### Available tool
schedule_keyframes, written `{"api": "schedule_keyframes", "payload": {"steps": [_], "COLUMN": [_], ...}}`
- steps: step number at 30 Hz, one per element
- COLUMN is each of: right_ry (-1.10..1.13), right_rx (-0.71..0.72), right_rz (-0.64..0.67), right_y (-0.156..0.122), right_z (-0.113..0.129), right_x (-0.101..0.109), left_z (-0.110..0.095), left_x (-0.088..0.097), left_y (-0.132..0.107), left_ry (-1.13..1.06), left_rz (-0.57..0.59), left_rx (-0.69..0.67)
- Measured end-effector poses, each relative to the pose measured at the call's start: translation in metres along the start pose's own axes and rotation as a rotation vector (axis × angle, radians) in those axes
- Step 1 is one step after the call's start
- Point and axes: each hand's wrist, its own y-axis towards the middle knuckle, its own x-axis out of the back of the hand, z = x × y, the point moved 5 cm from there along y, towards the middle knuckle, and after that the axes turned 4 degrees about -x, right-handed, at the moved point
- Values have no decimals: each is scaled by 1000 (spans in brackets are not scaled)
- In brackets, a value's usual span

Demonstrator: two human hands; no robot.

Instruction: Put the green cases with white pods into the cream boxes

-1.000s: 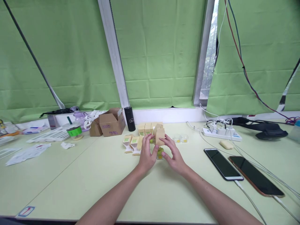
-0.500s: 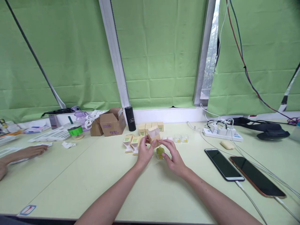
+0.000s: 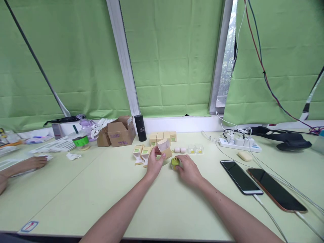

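Note:
My left hand (image 3: 153,164) is closed on a small tan carton (image 3: 164,148), held tilted with its open mouth facing me. My right hand (image 3: 187,169) rests on the table with its fingers pinched on a small green object (image 3: 174,162) just right of the carton. Behind my hands stand a row of closed tan cartons (image 3: 163,137). Two more cartons with green labels (image 3: 141,155) lie open to the left. Small pale pink pieces (image 3: 180,149) and clear cups (image 3: 195,149) sit to the right of the row.
Two phones (image 3: 241,177) lie at the right on cables, near a power strip (image 3: 239,143). Brown boxes (image 3: 118,134), a black cylinder (image 3: 140,128) and a green-banded cup (image 3: 80,141) stand at the back left. Another person's hand (image 3: 31,163) rests on papers at far left.
The carton has tipped down from upright in both hands to my left hand alone. My right hand dropped onto the green object. Another person's hand came in at far left.

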Motion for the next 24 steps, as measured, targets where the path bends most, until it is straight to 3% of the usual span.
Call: {"api": "schedule_keyframes", "payload": {"steps": [5, 11, 15, 20, 24], "right_ry": [-22, -50, -71, -39, -11], "right_rx": [-138, -233, -251, -244, -239], "right_rz": [-92, -41, -19, -14, -16], "right_y": [8, 14, 17, 17, 17], "right_z": [-27, -45, -49, -48, -46], "right_x": [11, 15, 13, 13, 15], "left_z": [0, -2, -10, -27, -31], "left_x": [-11, -23, -20, -14, -16], "left_y": [-6, -20, -21, -17, -16], "left_ry": [-6, 28, 50, -102, -102], "left_rz": [180, 400, 378, 276, 273], "left_rx": [48, 38, -6, -109, -130]}}
